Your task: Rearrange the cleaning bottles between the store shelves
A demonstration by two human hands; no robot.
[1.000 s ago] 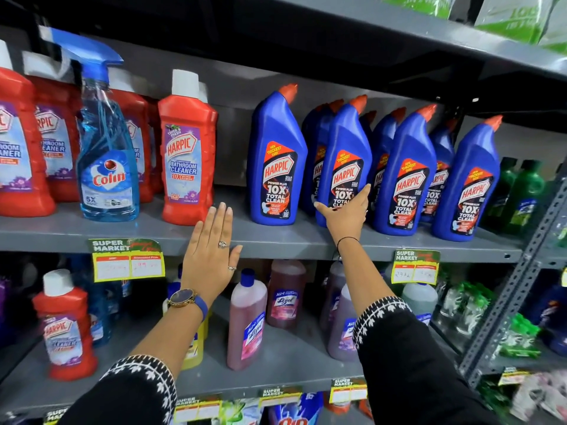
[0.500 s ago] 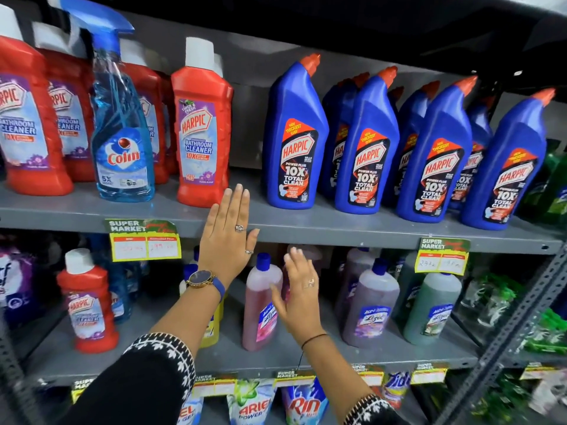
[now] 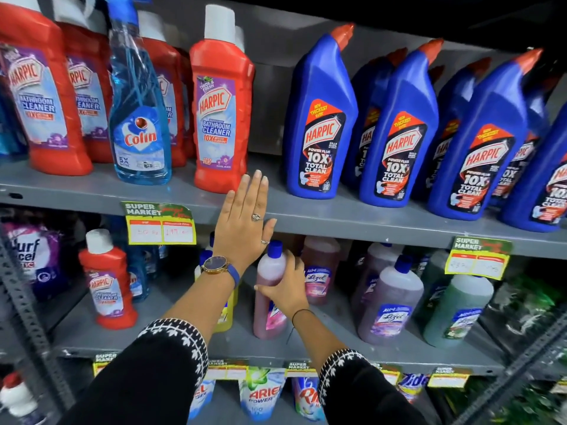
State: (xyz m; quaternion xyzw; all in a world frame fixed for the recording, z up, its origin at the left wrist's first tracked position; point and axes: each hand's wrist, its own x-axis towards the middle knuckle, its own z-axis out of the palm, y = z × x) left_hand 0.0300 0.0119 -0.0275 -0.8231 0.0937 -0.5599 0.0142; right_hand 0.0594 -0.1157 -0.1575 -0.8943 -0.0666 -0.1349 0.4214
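Observation:
My right hand [image 3: 287, 286] is wrapped around a pink Lizol bottle [image 3: 270, 268] with a blue cap, which stands on the lower shelf [image 3: 337, 348]. My left hand [image 3: 245, 222] is flat and open, fingers together, resting against the front edge of the upper shelf [image 3: 352, 219]. Just above its fingertips stands a red Harpic bathroom cleaner bottle [image 3: 219, 118]. To the right of it is a row of blue Harpic toilet cleaner bottles [image 3: 322, 130]. A blue Colin spray bottle [image 3: 139, 118] stands to the left among more red Harpic bottles [image 3: 40, 96].
On the lower shelf stand a small red Harpic bottle [image 3: 107, 280], a yellow bottle [image 3: 225, 311] behind my left arm, purple Lizol bottles [image 3: 389, 305] and a green one [image 3: 457, 311]. Detergent packs [image 3: 260, 394] hang below. Price tags [image 3: 161, 225] are stuck on the shelf edges.
My right hand has come down from the blue Harpic bottles on the upper shelf to the lower shelf and closed around the pink Lizol bottle. My left hand stays on the shelf edge.

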